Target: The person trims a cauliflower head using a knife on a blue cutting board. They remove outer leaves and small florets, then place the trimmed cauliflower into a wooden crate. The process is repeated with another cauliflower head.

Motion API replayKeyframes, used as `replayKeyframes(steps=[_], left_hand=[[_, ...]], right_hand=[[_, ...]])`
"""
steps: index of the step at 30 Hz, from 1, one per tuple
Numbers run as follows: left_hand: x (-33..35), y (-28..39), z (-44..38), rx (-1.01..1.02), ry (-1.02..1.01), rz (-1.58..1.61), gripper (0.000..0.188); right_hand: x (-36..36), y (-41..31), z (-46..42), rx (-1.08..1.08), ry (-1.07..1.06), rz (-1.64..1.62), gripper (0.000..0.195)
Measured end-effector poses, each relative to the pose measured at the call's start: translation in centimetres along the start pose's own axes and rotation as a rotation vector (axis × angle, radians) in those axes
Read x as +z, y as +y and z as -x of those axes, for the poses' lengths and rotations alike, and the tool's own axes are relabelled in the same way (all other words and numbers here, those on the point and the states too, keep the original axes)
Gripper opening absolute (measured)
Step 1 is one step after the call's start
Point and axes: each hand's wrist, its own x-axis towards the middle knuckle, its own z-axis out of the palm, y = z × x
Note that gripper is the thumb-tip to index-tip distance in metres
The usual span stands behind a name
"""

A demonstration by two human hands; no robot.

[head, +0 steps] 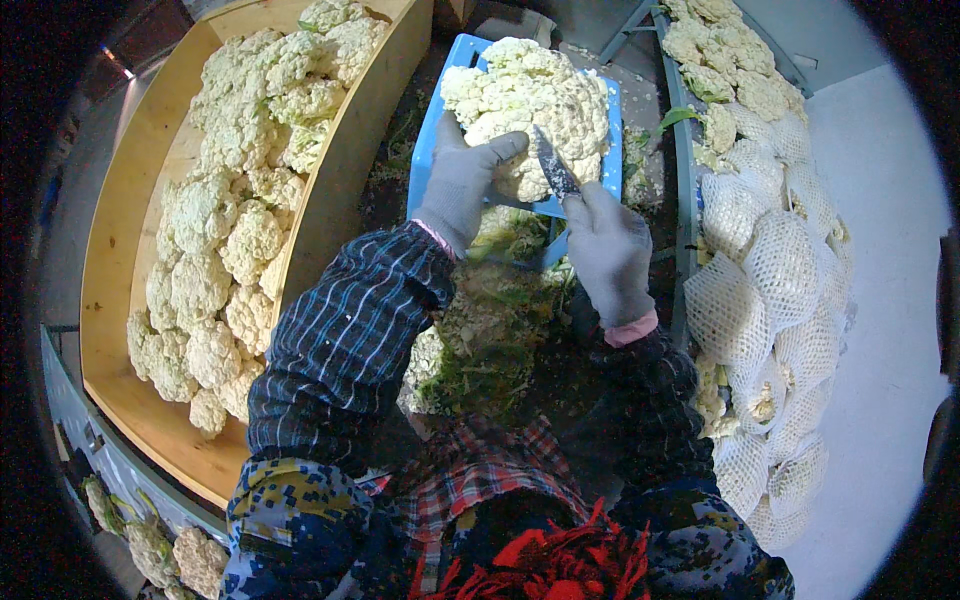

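A large cauliflower head (536, 97) rests on a blue plastic crate (424, 154) in front of me, with some brownish specks on its curds. My left hand (469, 169), in a grey knit glove, steadies its near left side, thumb laid across the curds. In my gloved right hand (609, 236) is a knife (553, 163). Its blade, dotted with white crumbs, points up and left and lies against the cauliflower's surface. Whether the edge has cut in, I cannot tell. The knife's handle is hidden in my fist.
On the left, a wooden bin (124, 247) holds many cauliflower heads (199, 214). Along the right, a metal-edged rack (679, 172) carries bare heads and several wrapped in white foam netting (784, 270). Leaf trimmings (495, 337) lie below the crate. More cauliflowers (199, 559) sit at lower left.
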Motion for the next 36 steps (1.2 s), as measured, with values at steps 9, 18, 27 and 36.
replayKeyframes(steps=[9, 18, 27, 36], left_hand=[[0.6, -0.1, 0.2, 0.054, 0.001, -0.009, 0.081], [0.2, 0.2, 0.2, -0.076, -0.020, 0.076, 0.085], [-0.7, -0.4, -0.5, -0.111, -0.092, 0.207, 0.064], [-2.2, -1.3, -1.2, -0.090, -0.198, 0.482, 0.048]], right_hand=[[1.1, -1.8, -1.0, 0.483, -0.303, -0.427, 0.022], [0.8, -0.7, -0.3, 0.376, -0.159, -0.483, 0.024], [-1.5, 0.4, -0.2, 0.348, -0.149, -0.416, 0.019], [-5.1, -1.4, -6.3, -0.468, -0.164, 0.313, 0.016]])
